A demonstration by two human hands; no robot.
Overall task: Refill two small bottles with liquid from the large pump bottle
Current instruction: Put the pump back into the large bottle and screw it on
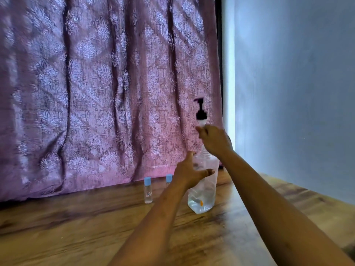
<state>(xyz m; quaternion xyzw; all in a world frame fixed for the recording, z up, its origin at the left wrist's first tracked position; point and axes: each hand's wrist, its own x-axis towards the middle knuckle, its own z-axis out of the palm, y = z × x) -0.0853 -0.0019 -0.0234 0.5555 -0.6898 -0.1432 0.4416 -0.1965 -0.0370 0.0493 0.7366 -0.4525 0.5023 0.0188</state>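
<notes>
The large pump bottle (203,196) stands on the wooden table (76,227), clear, with a little liquid at the bottom and a black pump head (200,110) on top. My right hand (214,140) is closed around its neck just below the pump. My left hand (190,172) is at the bottle's middle with thumb and fingers spread; whether it touches the bottle is unclear through the blur. Two small clear bottles with blue caps stand to the left: one (148,191) in full view, the other (169,178) mostly hidden behind my left wrist.
A purple patterned curtain (96,93) hangs right behind the table's far edge. A pale wall (297,93) runs along the right side of the table. Bare wood lies in front of the bottles, under my forearms.
</notes>
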